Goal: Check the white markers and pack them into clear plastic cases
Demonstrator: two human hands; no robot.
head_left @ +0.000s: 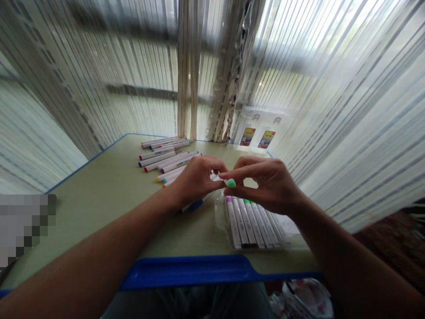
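My left hand and my right hand meet above the middle of the green desk. Both are closed around one white marker with a light green cap; the cap sticks out between my right fingers. A second marker with a blue end pokes out below my left hand. Under my right hand lies a clear plastic case with several white markers side by side in it. Several more loose white markers lie in rows on the far part of the desk.
The desk has a blue rim along its near edge. Striped sheer curtains hang close around the far and right sides. Two small packets with yellow labels lean at the back right. A bag lies below the desk.
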